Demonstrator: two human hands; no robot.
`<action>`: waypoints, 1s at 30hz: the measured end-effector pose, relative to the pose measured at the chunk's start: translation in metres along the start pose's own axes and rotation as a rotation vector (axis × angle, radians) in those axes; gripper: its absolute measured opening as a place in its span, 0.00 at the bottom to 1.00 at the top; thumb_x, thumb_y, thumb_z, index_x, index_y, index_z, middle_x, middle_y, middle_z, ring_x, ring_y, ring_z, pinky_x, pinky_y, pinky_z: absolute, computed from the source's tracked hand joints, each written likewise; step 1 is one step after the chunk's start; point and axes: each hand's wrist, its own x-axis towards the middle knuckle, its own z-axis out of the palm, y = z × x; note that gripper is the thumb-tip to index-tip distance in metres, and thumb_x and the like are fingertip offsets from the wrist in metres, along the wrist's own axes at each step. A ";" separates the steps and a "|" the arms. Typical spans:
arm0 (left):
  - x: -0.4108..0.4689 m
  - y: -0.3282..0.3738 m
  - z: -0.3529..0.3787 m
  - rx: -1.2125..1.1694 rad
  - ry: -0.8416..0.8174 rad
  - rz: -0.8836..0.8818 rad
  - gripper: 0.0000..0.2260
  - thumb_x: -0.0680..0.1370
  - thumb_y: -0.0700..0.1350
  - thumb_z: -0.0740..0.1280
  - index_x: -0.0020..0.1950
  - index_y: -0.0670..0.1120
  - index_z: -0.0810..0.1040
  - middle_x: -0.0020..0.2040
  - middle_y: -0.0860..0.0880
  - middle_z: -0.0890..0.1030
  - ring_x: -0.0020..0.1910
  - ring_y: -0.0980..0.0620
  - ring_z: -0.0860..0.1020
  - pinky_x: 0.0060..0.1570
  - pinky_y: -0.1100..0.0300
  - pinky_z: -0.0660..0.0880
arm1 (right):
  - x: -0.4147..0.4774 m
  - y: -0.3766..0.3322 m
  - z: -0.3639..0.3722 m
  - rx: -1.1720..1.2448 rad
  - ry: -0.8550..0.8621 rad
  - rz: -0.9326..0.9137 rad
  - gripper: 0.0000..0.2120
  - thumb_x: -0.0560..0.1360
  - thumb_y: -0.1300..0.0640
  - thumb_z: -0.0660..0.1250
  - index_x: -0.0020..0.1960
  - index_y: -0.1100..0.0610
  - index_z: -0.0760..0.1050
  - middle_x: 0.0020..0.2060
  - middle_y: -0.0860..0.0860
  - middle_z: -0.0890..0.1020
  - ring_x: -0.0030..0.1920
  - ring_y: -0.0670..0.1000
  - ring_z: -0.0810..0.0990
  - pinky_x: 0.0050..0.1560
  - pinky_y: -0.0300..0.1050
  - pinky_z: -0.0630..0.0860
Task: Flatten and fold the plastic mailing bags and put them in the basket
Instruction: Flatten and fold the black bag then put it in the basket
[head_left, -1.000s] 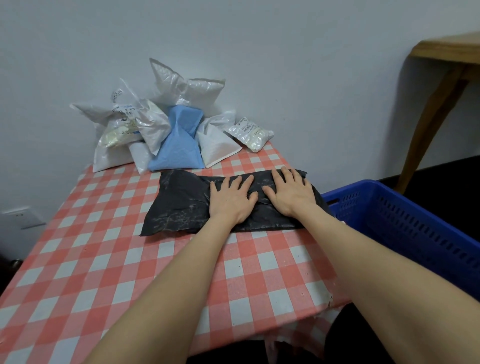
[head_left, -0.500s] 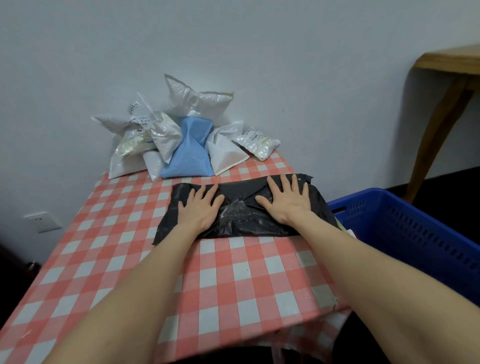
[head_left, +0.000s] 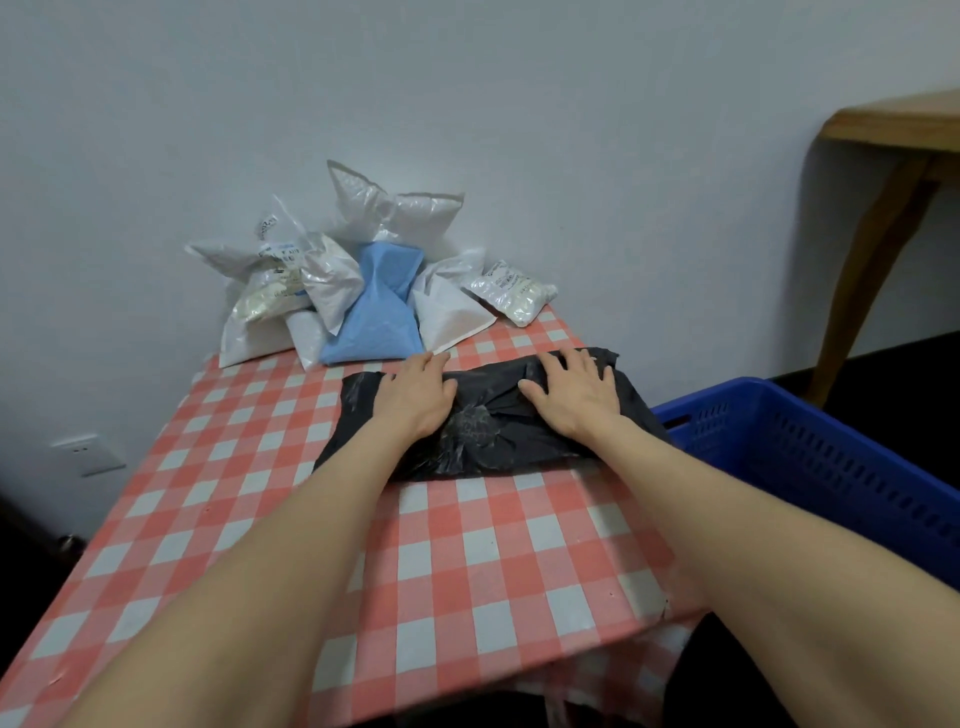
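A: Where is the black bag (head_left: 483, 436)?
B: On the checked table (head_left: 467, 561), under 2 flat hands. The left hand (head_left: 415, 397) and right hand (head_left: 574, 397) press it, fingers straight, a little apart.
A: Which way does it lie?
B: Its long side runs left to right. Its right end is by the table edge, near the blue basket (head_left: 831, 467). The right hand is closer. I think there is room to fold toward the person.

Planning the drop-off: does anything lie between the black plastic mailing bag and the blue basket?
Nothing visible does. The black plastic mailing bag lies near the right edge of the checked table; the blue plastic basket stands beyond that edge.
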 end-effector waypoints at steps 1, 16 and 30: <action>0.005 0.001 -0.002 -0.042 -0.023 -0.014 0.24 0.82 0.51 0.52 0.77 0.47 0.56 0.76 0.45 0.61 0.74 0.44 0.61 0.71 0.45 0.59 | -0.002 -0.004 -0.001 0.007 0.046 -0.007 0.27 0.80 0.41 0.54 0.75 0.52 0.59 0.75 0.55 0.59 0.76 0.58 0.54 0.75 0.60 0.51; 0.017 0.017 -0.019 -0.020 -0.254 -0.132 0.16 0.78 0.50 0.64 0.58 0.39 0.76 0.57 0.41 0.78 0.57 0.41 0.76 0.54 0.55 0.72 | 0.002 0.014 -0.028 0.066 0.279 0.068 0.24 0.77 0.54 0.62 0.72 0.54 0.65 0.68 0.55 0.67 0.68 0.57 0.64 0.66 0.51 0.65; -0.021 0.015 -0.026 -0.425 -0.154 -0.205 0.16 0.77 0.36 0.64 0.65 0.41 0.70 0.60 0.40 0.76 0.55 0.39 0.77 0.49 0.55 0.74 | -0.016 -0.004 -0.025 0.499 -0.116 0.127 0.16 0.76 0.60 0.65 0.63 0.58 0.73 0.57 0.55 0.79 0.58 0.58 0.77 0.58 0.45 0.73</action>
